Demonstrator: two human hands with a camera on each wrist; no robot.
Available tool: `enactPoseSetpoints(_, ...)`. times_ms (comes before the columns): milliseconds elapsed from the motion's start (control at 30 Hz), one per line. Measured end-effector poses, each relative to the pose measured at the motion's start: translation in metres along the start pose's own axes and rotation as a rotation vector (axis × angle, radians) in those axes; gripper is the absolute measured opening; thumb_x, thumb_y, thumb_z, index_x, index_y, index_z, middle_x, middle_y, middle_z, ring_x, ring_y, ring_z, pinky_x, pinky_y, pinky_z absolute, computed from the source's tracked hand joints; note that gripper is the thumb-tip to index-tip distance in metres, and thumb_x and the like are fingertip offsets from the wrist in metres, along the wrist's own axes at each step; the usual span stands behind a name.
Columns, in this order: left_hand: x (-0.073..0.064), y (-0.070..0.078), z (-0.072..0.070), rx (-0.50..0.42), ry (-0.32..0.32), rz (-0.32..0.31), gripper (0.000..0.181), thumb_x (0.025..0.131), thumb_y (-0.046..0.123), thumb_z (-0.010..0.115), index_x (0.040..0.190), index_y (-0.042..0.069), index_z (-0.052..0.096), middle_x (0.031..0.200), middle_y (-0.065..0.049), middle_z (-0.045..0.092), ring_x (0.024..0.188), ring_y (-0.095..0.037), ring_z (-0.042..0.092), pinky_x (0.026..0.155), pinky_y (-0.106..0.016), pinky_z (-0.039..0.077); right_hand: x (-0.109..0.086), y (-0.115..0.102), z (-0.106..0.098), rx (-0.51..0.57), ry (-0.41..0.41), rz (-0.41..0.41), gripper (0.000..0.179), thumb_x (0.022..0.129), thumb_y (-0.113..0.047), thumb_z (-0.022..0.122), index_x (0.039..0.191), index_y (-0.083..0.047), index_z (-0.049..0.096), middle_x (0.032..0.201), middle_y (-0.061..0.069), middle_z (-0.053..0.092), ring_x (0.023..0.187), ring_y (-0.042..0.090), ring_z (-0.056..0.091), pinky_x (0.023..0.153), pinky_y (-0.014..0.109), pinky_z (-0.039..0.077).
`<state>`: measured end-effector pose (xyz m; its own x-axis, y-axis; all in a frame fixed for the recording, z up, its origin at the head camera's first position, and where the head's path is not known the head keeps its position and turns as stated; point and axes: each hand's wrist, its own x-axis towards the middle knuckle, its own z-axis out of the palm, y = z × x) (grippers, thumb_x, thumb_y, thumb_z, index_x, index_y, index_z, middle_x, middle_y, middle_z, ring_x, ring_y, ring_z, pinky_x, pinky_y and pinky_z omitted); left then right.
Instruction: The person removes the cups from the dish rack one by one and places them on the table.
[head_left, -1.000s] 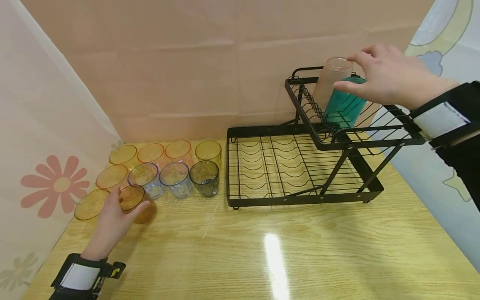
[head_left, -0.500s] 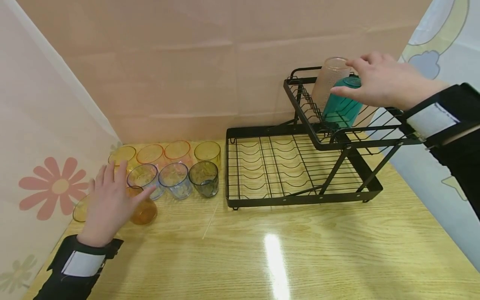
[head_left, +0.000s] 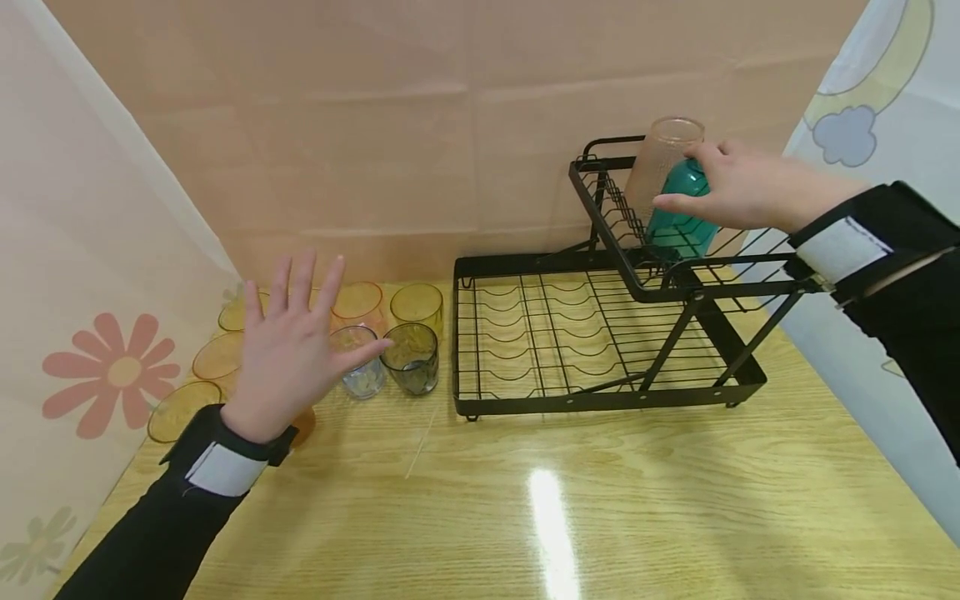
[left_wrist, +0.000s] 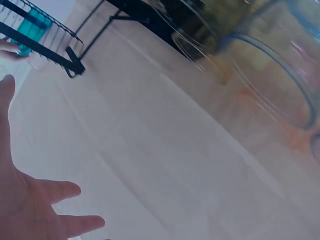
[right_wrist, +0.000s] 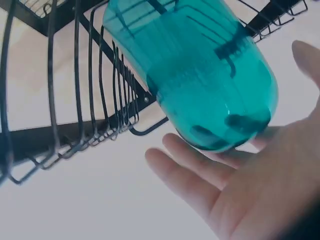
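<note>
My left hand is spread wide above the glasses, fingers straight, with nothing in it. Behind it an amber glass is mostly covered. A clear glass with a blue rim and a grey glass stand just right of its thumb. On the rack's upper tier a teal glass leans bottom up. My right hand hovers round its raised end. In the right wrist view the thumb stands apart from the teal glass, and the fingers lie behind or against its base; contact is unclear.
A two-tier black dish rack stands on the wooden table. A clear pinkish glass leans beside the teal one. Yellow, pink-rimmed and orange-yellow glasses crowd the left, near the patterned side wall.
My left hand let go of the amber glass, lifted and moved right with its fingers spreading. My right hand came slightly lower and left, closer round the teal glass.
</note>
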<state>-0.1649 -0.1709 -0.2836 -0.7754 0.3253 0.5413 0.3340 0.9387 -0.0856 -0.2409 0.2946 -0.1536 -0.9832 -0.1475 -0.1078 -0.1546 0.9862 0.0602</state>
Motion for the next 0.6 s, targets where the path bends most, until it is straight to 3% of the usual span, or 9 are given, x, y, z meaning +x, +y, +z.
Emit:
enactPoseSetpoints(133, 0.011, 0.011, 0.008, -0.034, 0.0, 0.052, 0.103, 0.069, 0.081, 0.04, 0.147, 0.02, 0.014, 0.148, -0.017, 0.016, 0.135, -0.033, 0.007, 0.102, -0.056, -0.001, 0.004, -0.002, 0.001, 0.019, 0.001, -0.004, 0.093, 0.087, -0.066, 0.027, 0.14, 0.007, 0.004, 0.126, 0.045, 0.017, 0.101, 0.054, 0.038, 0.075, 0.059, 0.038)
enactPoseSetpoints(300, 0.022, 0.027, 0.021, -0.06, -0.065, 0.081, 0.101, 0.07, 0.082, 0.038, 0.147, 0.021, 0.012, 0.15, -0.014, 0.011, 0.135, -0.032, 0.008, 0.102, -0.055, 0.002, 0.009, -0.005, 0.001, 0.012, 0.03, -0.023, 0.086, 0.09, -0.062, 0.026, 0.132, 0.012, 0.013, 0.117, 0.045, 0.024, 0.092, 0.05, 0.043, 0.071, 0.055, 0.041)
enactPoseSetpoints(467, 0.033, 0.048, 0.032, -0.072, -0.142, 0.118, 0.102, 0.071, 0.085, 0.03, 0.147, 0.021, 0.009, 0.15, -0.013, 0.009, 0.136, -0.03, 0.002, 0.102, -0.054, -0.001, 0.011, -0.006, 0.003, 0.008, 0.019, -0.019, 0.083, 0.091, -0.06, 0.026, 0.132, 0.012, 0.014, 0.116, 0.047, 0.024, 0.095, 0.053, 0.04, 0.076, 0.057, 0.039)
enactPoseSetpoints(600, 0.043, 0.066, 0.036, -0.091, -0.152, 0.153, 0.101, 0.07, 0.086, 0.025, 0.147, 0.022, 0.008, 0.151, -0.012, 0.007, 0.136, -0.028, 0.0, 0.102, -0.052, -0.002, 0.01, -0.006, 0.002, -0.003, 0.027, -0.029, 0.08, 0.092, -0.058, 0.027, 0.133, 0.01, 0.016, 0.115, 0.047, 0.025, 0.096, 0.054, 0.039, 0.075, 0.058, 0.039)
